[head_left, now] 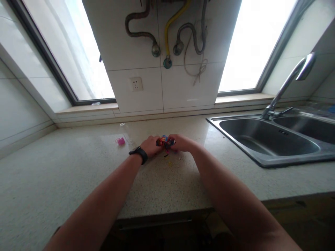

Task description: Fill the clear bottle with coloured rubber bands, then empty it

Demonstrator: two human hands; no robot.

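A bunch of small multicoloured elastic bands (164, 141) is between my two hands, just over the counter. My left hand (151, 145), with a black watch on its wrist, is closed at the left side of the bunch. From the other side my right hand (179, 142) pinches the bunch, its fingertips partly hidden. A few dark and pink strands hang below. On the speckled counter under my hands lie some loose yellow bands (170, 163). Left of my left hand are a clear plastic tube (126, 132), lying on its side, and a pink cap (120, 141) with a small loop.
A steel double sink (261, 161) with a tall faucet (285, 82) is set into the counter (78, 174) at the right. Behind the counter, a tiled wall carries a socket (136, 84) and several pipes and hoses. Windows flank this wall. The counter's front edge runs beneath my forearms.
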